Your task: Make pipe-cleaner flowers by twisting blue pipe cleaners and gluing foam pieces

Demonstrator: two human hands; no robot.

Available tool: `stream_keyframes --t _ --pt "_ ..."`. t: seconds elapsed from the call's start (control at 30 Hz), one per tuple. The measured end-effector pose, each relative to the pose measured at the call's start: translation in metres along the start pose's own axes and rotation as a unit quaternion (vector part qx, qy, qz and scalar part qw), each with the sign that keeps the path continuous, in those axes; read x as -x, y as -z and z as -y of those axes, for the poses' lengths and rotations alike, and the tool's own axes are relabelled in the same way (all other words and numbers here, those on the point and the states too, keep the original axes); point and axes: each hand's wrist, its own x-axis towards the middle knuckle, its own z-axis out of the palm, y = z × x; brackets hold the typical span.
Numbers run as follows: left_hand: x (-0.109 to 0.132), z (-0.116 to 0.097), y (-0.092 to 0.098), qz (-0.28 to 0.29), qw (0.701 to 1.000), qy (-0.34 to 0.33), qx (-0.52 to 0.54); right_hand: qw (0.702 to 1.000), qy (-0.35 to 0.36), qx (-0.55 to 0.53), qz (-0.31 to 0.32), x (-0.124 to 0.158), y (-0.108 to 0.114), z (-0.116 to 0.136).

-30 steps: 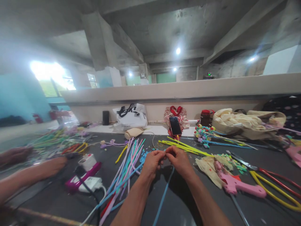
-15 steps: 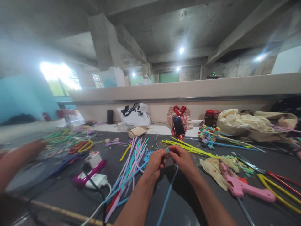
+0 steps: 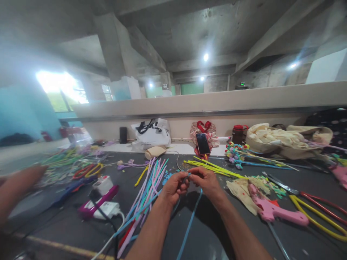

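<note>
My left hand (image 3: pixel 173 187) and my right hand (image 3: pixel 206 180) meet above the dark table (image 3: pixel 206 231), both pinched on the top end of a light blue pipe cleaner (image 3: pixel 189 224). The stem hangs down from my fingers toward me. A fan of pastel pipe cleaners (image 3: pixel 148 195) lies just left of my left hand. Yellow pipe cleaners (image 3: pixel 214 168) lie just beyond my right hand.
A pink glue gun (image 3: pixel 273 213) lies on a cloth to the right, with scissors (image 3: pixel 306 196) beyond it. A power strip and purple tool (image 3: pixel 104 202) sit to the left. Another person's arm (image 3: pixel 16 187) reaches in at far left. A phone (image 3: pixel 202 143), bags and finished flowers (image 3: pixel 238 153) line the back.
My hands have shifted slightly and kept working the blue stem's end. The other person's arm at left has moved about among the sticks.
</note>
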Motion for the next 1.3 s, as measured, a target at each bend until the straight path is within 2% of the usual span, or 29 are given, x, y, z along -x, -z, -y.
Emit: stream_keyframes --t 0.1,0.27,0.43,0.57,0.67,0.87,1.0,1.1,1.3 --pt "-0.002 0.002 0.000 0.008 1.000 0.007 0.008 0.999 0.017 0.042 -0.013 0.002 -0.001 0.003" --pt "-0.006 0.005 0.000 0.004 1.000 0.005 -0.005 0.978 0.102 0.176 -0.048 0.005 -0.001 0.004" --pt "-0.006 0.006 -0.001 -0.011 0.999 -0.001 -0.049 0.954 0.150 0.259 -0.034 0.004 -0.001 -0.004" --pt "-0.005 0.008 -0.003 -0.032 0.993 -0.012 -0.114 0.943 0.118 0.310 -0.017 0.003 -0.001 -0.009" --pt "-0.006 0.010 -0.003 -0.058 0.983 -0.045 -0.166 0.940 0.079 0.333 -0.008 0.001 0.001 -0.010" --pt "-0.008 0.012 0.004 -0.068 0.961 -0.082 -0.253 0.950 0.020 0.313 0.004 -0.001 0.005 -0.011" --pt "-0.008 0.012 0.007 -0.075 0.949 -0.098 -0.290 0.960 -0.014 0.276 0.033 0.001 0.005 -0.009" --pt "-0.009 0.012 0.006 -0.087 0.937 -0.110 -0.320 0.964 -0.022 0.261 0.053 0.003 0.005 -0.007" --pt "-0.009 0.015 0.007 -0.095 0.914 -0.127 -0.373 0.957 -0.010 0.286 0.050 0.002 0.008 -0.006"
